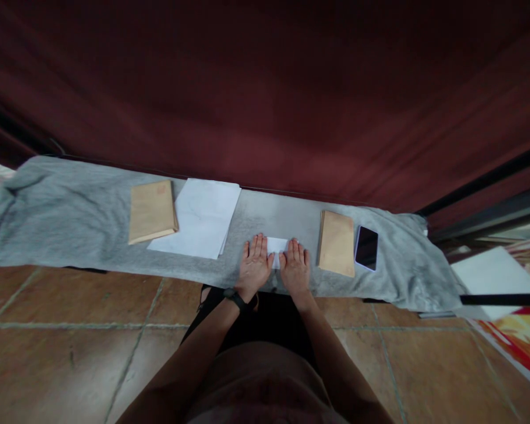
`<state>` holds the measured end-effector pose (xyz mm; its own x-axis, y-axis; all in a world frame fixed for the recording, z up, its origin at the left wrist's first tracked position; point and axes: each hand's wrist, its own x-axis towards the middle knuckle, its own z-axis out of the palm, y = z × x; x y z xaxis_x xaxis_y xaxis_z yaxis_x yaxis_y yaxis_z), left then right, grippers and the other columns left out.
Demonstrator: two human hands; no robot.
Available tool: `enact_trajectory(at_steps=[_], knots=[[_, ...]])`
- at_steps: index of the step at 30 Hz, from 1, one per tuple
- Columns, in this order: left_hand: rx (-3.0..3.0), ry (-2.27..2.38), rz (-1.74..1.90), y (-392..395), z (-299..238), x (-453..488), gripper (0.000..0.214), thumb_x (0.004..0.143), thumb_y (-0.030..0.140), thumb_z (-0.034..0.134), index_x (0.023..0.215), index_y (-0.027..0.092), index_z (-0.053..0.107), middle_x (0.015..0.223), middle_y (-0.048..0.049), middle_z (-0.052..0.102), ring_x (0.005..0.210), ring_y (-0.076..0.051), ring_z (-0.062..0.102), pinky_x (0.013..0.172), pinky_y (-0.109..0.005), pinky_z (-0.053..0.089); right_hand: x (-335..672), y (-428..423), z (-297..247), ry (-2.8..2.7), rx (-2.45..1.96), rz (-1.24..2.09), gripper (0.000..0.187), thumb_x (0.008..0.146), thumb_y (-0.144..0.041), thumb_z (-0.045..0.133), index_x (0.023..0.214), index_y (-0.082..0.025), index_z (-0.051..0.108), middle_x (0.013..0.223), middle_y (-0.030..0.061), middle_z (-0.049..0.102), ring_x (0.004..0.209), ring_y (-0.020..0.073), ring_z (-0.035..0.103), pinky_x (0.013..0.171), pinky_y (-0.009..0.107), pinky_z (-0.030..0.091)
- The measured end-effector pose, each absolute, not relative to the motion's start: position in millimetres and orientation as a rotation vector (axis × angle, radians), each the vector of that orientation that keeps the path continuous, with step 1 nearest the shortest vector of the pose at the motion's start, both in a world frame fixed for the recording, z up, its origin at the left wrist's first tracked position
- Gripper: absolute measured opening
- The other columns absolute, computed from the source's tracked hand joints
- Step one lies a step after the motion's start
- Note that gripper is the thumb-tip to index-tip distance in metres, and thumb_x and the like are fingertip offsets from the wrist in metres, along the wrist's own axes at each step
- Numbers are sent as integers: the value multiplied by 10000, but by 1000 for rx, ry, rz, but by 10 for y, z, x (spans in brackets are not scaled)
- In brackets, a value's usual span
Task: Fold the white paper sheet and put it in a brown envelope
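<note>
A small white piece of paper (277, 244), which looks folded, lies on the grey cloth in front of me. Both palms face down on it from either side. My left hand (255, 266), with a dark watch on the wrist, covers the paper's left part, fingers stretched forward. On the right part rests my right hand (295, 268), also flat with its fingers extended. The two thumbs come close together over the middle of the paper. Beneath the hands, the paper's side edges are hidden.
Grey cloth (282, 209) covers the long narrow surface. Left of my hands lie white sheets (207, 215) and a stack of brown envelopes (151, 211). To the right are another brown envelope stack (337, 242) and a phone (366, 247). A dark red curtain (265, 118) hangs behind.
</note>
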<state>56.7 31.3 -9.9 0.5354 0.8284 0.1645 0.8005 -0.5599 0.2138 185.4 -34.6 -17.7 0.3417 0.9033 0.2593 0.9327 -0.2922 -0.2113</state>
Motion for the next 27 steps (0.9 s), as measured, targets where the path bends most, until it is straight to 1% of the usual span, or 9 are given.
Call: enact_trajectory(at_steps=[6, 12, 18, 23, 27], knots=[[2598, 1505, 386, 296, -114, 574, 619, 1017, 355, 308, 1544, 31, 330, 1612, -192, 317, 1528, -285, 252, 1249, -512, 183, 1846, -352, -196, -1588, -2279, -188, 577, 1057, -359, 309, 1534, -39, 363, 1550, 237, 431, 1424, 338, 405, 1163, 555, 261], [2605, 1519, 390, 294, -91, 572, 633, 1022, 387, 313, 1539, 22, 339, 1615, -195, 307, 1524, -297, 263, 1246, -516, 192, 1842, -349, -186, -1541, -2328, -134, 593, 1059, -363, 290, 1532, -12, 354, 1563, 258, 398, 1449, 338, 367, 1172, 552, 244], [2610, 1513, 366, 294, -86, 569, 657, 1016, 480, 357, 1550, 96, 356, 1623, -186, 297, 1522, -315, 264, 1235, -539, 203, 1835, -357, -170, -1514, -2323, -119, 606, 1052, -377, 296, 1532, -12, 354, 1561, 262, 395, 1460, 341, 357, 1168, 560, 257], [2607, 1526, 358, 291, -83, 578, 658, 1013, 479, 372, 1552, 102, 354, 1627, -190, 285, 1523, -328, 254, 1238, -558, 173, 1850, -369, -204, -1497, -2330, -160, 611, 1049, -382, 303, 1532, -12, 356, 1558, 261, 403, 1446, 348, 384, 1164, 552, 277], [2602, 1518, 359, 291, -90, 584, 668, 1005, 480, 388, 1555, 103, 346, 1634, -186, 266, 1533, -335, 221, 1243, -575, 141, 1870, -372, -234, -1489, -2362, -140, 610, 1046, -369, 316, 1528, 3, 354, 1566, 272, 382, 1455, 339, 373, 1172, 543, 281]])
